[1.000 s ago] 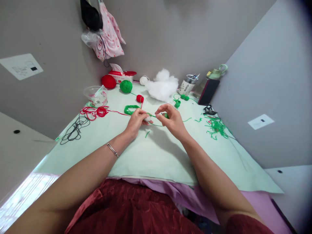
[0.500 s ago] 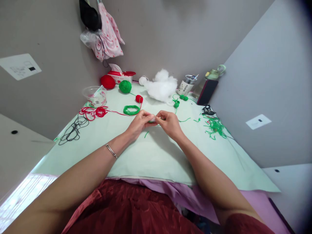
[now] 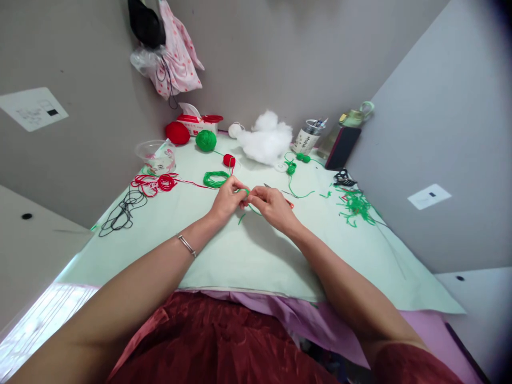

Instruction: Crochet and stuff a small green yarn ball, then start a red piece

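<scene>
"Hands meet at the center of the frame; what's between them?"

"Small green yarn piece (image 3: pixel 247 192), mostly covered by fingers. The left hand (image 3: pixel 227 200) grasps it between thumb and fingertips."

"And the right hand (image 3: pixel 276 208)?"

"Right up against the piece's edge, thumb and finger drawn together. Whether they pinch yarn or some fine tool, I can't tell."

"Any yarn hanging loose?"

"Yes, a green strand (image 3: pixel 255 210) trails below the fingertips, over the pale green tablecloth (image 3: pixel 248 266). Near it, just under the left hand, lies a short green snippet (image 3: pixel 241 219)."

"So both hands are taken up with that one piece?"

"I'd judge so. Its size seems to call for fingertip work, with the left steadying and the right doing the finer handling."

"What's that orange bit by the right hand?"

"An orange handle (image 3: pixel 289 204), partly hidden behind the hand. Scissors, perhaps; too much is covered to be sure."

"And farther off?"

"Just above the left hand, a green yarn coil (image 3: pixel 206 180), then a small red yarn ball (image 3: pixel 229 160). At upper center, a heap of white fiber stuffing (image 3: pixel 266 140). Right of that, a green yarn bundle (image 3: pixel 292 168). Toward the right side, a tangle of green yarn scraps (image 3: pixel 357 207)."
</scene>
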